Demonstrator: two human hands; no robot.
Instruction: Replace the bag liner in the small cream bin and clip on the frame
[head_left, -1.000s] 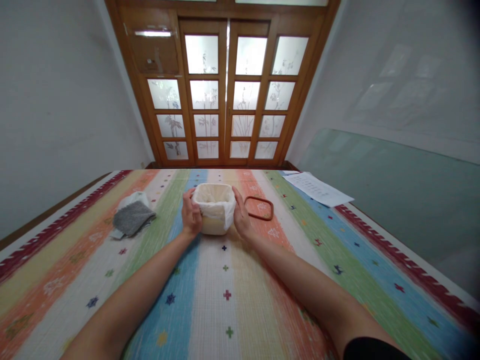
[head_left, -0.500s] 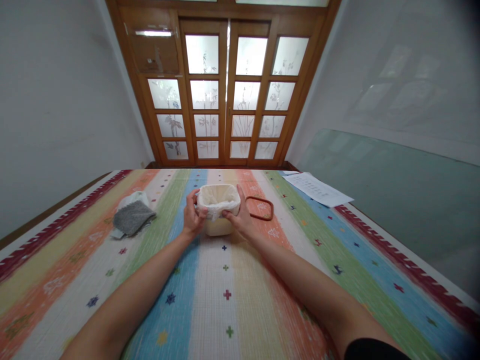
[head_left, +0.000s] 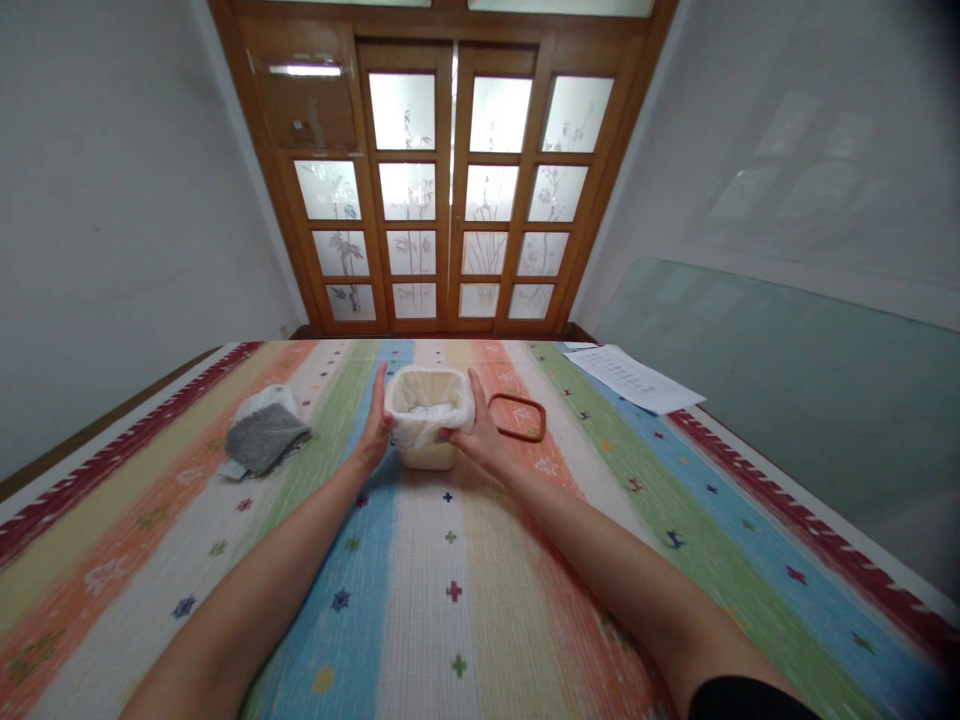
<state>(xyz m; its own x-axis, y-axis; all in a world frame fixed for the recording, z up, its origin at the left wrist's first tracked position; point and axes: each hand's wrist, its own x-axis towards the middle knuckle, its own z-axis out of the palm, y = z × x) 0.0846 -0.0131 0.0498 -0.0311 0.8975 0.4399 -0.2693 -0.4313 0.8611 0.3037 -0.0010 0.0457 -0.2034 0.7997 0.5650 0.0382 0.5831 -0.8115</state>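
A cream-coloured bin (head_left: 427, 457) stands upright on the striped cloth, lined with a thin whitish bag (head_left: 420, 432) that is folded over its rim. My left hand (head_left: 375, 425) lies flat against the bin's left side, its fingers stretched out and pointing up. On the right side my right hand (head_left: 480, 430) presses against the bin, with the thumb on the bag at the front and the fingers up along the side. Just right of that hand a reddish-brown rounded frame (head_left: 543, 420) lies flat on the cloth.
Grey and white cloths (head_left: 266, 438) lie in a heap at the left. Printed paper (head_left: 637, 380) rests near the table's right edge. A greenish glass panel (head_left: 787, 380) leans along the right wall, and wooden doors (head_left: 450, 180) stand beyond the table.
My left hand's fingers have straightened from their curl around the rim. The bin has shifted slightly left, and the bag now hangs wider and smoother over the rim.
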